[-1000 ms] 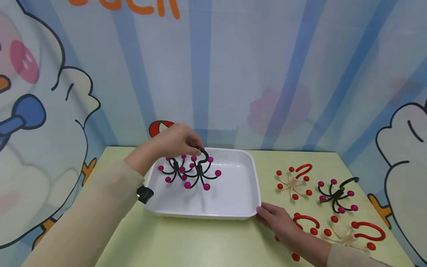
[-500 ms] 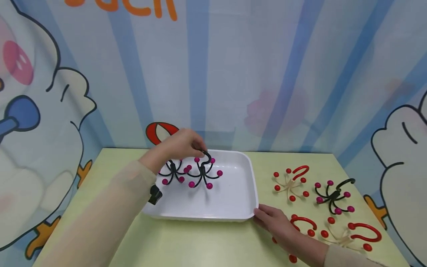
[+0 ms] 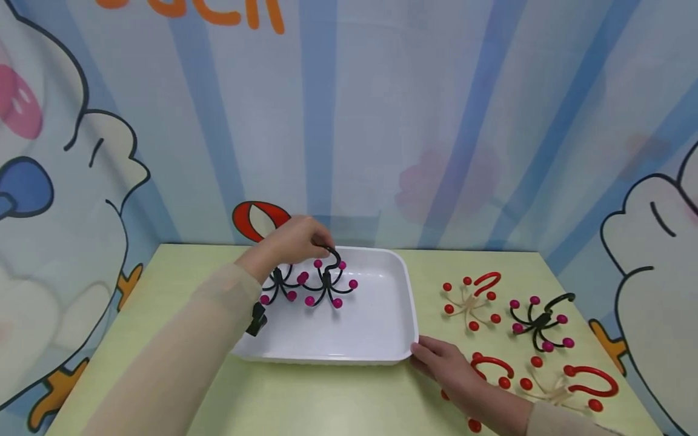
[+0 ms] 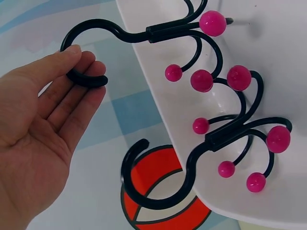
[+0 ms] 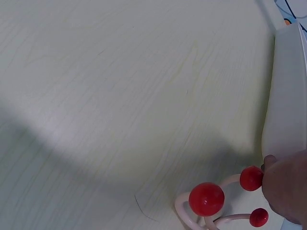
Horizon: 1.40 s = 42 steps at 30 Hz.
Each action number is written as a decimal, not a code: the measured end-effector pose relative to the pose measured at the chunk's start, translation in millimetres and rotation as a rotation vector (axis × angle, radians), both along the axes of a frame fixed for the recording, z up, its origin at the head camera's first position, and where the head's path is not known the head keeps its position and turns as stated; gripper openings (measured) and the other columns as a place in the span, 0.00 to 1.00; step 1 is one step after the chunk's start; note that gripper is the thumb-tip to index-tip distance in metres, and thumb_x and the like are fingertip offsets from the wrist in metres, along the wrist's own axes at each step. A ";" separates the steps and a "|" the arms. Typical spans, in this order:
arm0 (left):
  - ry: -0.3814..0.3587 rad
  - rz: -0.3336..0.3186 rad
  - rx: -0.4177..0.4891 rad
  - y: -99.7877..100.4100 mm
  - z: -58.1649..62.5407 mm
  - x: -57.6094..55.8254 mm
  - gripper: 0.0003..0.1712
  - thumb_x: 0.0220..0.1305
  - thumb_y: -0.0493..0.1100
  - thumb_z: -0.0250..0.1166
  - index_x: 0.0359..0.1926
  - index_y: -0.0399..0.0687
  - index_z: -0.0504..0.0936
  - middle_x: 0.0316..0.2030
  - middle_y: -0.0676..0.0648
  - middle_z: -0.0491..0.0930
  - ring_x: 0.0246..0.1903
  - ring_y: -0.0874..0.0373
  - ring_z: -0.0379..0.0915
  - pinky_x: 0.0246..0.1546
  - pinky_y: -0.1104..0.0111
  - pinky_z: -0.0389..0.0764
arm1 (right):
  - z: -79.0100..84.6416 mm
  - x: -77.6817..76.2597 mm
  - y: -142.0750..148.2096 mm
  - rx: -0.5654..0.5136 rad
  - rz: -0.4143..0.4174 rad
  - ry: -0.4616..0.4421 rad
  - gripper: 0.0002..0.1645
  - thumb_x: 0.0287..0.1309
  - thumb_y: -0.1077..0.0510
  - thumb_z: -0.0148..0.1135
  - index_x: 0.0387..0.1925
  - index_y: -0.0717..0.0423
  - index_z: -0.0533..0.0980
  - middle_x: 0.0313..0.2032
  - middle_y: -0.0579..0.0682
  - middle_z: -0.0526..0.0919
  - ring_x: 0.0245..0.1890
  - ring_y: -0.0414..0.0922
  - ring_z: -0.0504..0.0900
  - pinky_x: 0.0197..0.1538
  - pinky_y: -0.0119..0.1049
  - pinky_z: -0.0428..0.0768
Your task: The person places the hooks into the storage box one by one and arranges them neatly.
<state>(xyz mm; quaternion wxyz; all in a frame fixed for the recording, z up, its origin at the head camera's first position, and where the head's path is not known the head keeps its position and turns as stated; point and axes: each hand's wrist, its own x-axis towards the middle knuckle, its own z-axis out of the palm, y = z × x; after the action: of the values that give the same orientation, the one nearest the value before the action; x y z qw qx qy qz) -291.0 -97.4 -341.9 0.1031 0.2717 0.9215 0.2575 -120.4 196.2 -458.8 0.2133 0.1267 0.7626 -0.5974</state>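
Note:
In the head view my left hand (image 3: pixel 299 238) is over the back of the white tray (image 3: pixel 376 315). Its thumb and fingers pinch the curved end of a black multi-arm hook (image 3: pixel 326 280) with pink ball tips, whose arms spread over the tray. Just left of it in the tray is a second such black hook (image 4: pixel 223 134), its curved end sticking out past the rim in the left wrist view; my left hand and sleeve partly cover it in the head view. My right hand (image 3: pixel 449 366) grips the tray's near right corner, thumb on the rim.
Right of the tray on the pale yellow table (image 3: pixel 305 399) lie another black hook (image 3: pixel 540 324) and several cream ones with red curved ends and red balls, such as one at the back (image 3: pixel 470 303). My right forearm overlaps one. A cartoon-printed backdrop (image 3: pixel 354 121) stands behind.
My left hand has shifted slightly right and down with the hook, and my sleeve covers more of the tray's left side. The right hand keeps the same corner. The head view has drifted slightly.

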 end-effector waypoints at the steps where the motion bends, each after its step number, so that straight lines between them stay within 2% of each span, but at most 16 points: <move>1: 0.002 0.002 0.003 -0.2 -1.9 -1.1 0.05 0.61 0.40 0.68 0.38 0.53 0.87 0.34 0.55 0.83 0.36 0.58 0.77 0.40 0.66 0.82 | 0.1 0.1 0.2 0.000 0.001 -0.002 0.35 0.67 0.46 0.55 0.68 0.62 0.64 0.66 0.62 0.67 0.63 0.56 0.71 0.58 0.48 0.77; 9: 0.017 0.035 0.032 -1.3 -16.6 -6.2 0.06 0.62 0.40 0.67 0.38 0.55 0.87 0.33 0.55 0.82 0.36 0.57 0.76 0.38 0.68 0.82 | 2.2 0.7 0.3 0.007 0.001 0.001 0.34 0.68 0.48 0.54 0.67 0.63 0.64 0.66 0.62 0.68 0.62 0.55 0.72 0.58 0.47 0.77; 18: 0.010 0.065 0.020 2.8 -22.5 -6.2 0.08 0.63 0.41 0.65 0.42 0.54 0.87 0.35 0.55 0.82 0.35 0.56 0.75 0.35 0.69 0.81 | 1.1 1.0 2.3 0.013 0.011 0.005 0.33 0.68 0.48 0.54 0.67 0.63 0.64 0.66 0.62 0.68 0.62 0.55 0.73 0.57 0.46 0.78; 27: 0.052 0.075 0.010 -1.8 -22.3 -8.3 0.18 0.62 0.42 0.66 0.55 0.51 0.82 0.48 0.50 0.82 0.48 0.56 0.77 0.48 0.63 0.82 | -0.5 -3.4 3.8 -0.004 0.010 0.004 0.34 0.68 0.48 0.54 0.67 0.64 0.63 0.66 0.63 0.67 0.62 0.55 0.72 0.57 0.46 0.78; 31: 0.090 0.054 -0.034 -11.2 -17.4 -2.7 0.21 0.62 0.43 0.67 0.57 0.52 0.80 0.52 0.48 0.81 0.51 0.54 0.77 0.51 0.60 0.82 | -0.6 -3.3 3.7 0.006 0.009 0.002 0.34 0.69 0.48 0.54 0.67 0.64 0.63 0.66 0.63 0.67 0.62 0.55 0.73 0.57 0.46 0.78; 35: 0.127 0.051 -0.086 -24.3 -9.1 7.8 0.23 0.62 0.44 0.66 0.59 0.53 0.79 0.54 0.49 0.80 0.52 0.53 0.77 0.52 0.59 0.81 | -1.0 -3.8 2.9 0.006 0.010 -0.001 0.34 0.69 0.48 0.54 0.68 0.64 0.63 0.66 0.63 0.67 0.62 0.55 0.73 0.57 0.46 0.78; 42: 0.144 0.068 -0.107 -52.5 -0.9 27.4 0.22 0.61 0.46 0.68 0.57 0.53 0.80 0.50 0.49 0.82 0.48 0.51 0.79 0.47 0.59 0.83 | 2.4 -2.4 1.1 -0.012 0.001 0.014 0.39 0.68 0.44 0.54 0.69 0.63 0.60 0.68 0.62 0.64 0.64 0.56 0.69 0.60 0.49 0.75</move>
<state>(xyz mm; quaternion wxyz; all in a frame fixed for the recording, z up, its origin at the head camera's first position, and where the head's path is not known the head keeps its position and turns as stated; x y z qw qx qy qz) -263.6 -149.9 -342.8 0.0423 0.2523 0.9477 0.1910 -122.8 197.3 -456.4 0.2090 0.1210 0.7605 -0.6028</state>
